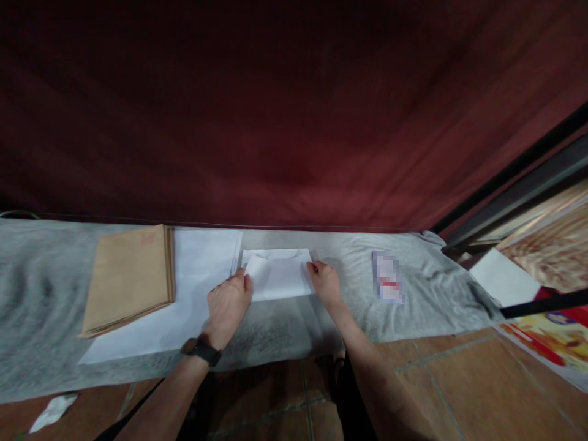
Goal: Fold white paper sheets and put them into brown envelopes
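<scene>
A folded sheet of white paper (279,280) lies between my hands on the grey cloth, its upper part folded down over the rest. My left hand (229,301) pinches its left edge between thumb and fingers. At the right edge, my right hand (326,282) has its fingers closed on the same sheet. Left of my left hand, large white paper sheets (202,269) lie flat. A stack of brown paper envelopes (126,275) rests partly on top of them.
Grey cloth (275,337) covers the long surface, with a dark red curtain (294,122) behind it. A blurred-out printed item (389,278) lies to the right. Farther right are a dark metal bar (519,196) and a white sheet (505,277). Crumpled white paper (54,411) is on the tiled floor.
</scene>
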{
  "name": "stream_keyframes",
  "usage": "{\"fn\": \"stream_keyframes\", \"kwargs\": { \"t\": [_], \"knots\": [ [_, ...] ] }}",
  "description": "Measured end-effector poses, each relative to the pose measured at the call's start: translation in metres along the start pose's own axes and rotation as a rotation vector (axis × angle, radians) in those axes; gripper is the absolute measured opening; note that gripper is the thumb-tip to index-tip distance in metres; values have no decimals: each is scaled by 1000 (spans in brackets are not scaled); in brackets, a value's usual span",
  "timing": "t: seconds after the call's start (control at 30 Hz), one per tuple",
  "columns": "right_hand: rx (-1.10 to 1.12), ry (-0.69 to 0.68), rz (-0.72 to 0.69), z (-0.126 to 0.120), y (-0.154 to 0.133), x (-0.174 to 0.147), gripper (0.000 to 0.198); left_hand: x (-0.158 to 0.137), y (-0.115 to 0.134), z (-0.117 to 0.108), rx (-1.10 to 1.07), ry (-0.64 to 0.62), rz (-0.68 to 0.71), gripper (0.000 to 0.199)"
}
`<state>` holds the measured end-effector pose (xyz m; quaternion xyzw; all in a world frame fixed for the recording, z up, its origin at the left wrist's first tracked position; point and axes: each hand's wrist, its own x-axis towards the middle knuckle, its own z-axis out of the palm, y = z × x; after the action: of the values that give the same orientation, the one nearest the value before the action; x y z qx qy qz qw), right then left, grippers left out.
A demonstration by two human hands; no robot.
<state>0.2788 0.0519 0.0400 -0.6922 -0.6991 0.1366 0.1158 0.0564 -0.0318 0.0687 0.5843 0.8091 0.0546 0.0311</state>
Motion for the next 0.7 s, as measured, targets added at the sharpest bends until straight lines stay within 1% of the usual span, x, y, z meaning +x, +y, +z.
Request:
{"fn": "stream_keyframes", "kwargs": {
  "t": [0.13, 0.27, 0.4, 0.57, 0.7],
  "knots": [
    [-80, 32, 38, 6, -6, 3, 39, 8, -1, 6, -7, 39, -2, 47],
    [-161, 67, 50, 10, -12, 7, 41, 15, 1, 9, -15, 25, -17, 45],
    [-207, 66, 46, 11, -15, 11, 42, 21, 2, 11, -20, 40, -10, 45],
    [-218, 64, 29, 14, -19, 12, 43, 25, 4, 15, -13, 41, -22, 44],
    [-193, 104, 41, 14, -20, 9, 41, 27, 4, 16, -13, 28, -39, 44]
  ]
}}
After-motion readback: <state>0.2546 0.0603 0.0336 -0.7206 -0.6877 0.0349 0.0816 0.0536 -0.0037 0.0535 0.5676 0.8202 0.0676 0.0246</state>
